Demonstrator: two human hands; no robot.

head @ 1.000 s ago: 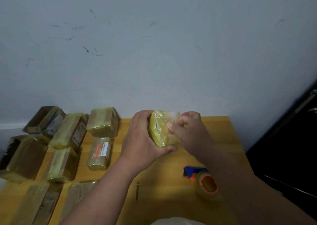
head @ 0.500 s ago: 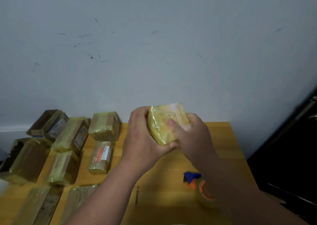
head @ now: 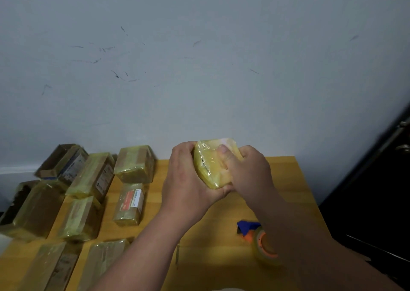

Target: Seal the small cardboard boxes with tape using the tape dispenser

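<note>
Scuffed grey-white wall (head: 199, 69) fills most of the view, and below it a yellow wooden surface (head: 286, 179) stands pushed against it. Across the left half of that surface lie the sealed boxes (head: 93, 175), each glossy with yellowish tape and laid in rough rows, probably parked there as finished work, clear of the working space in the middle. Both forearms reach in from below and meet above the far edge of the surface, where a small box (head: 210, 168), already wrapped in tape, is held up off the wood, likely so every face can be reached. The left hand (head: 188, 179) cups it from the left and underneath, fingers curled round its far side. The right hand (head: 248, 175) clasps it from the right, thumb pressed flat on the near face, seemingly smoothing the tape down. The tape dispenser (head: 261, 242), blue and orange with a clear roll, rests untouched near the right forearm, within easy reach for the next box.
</note>
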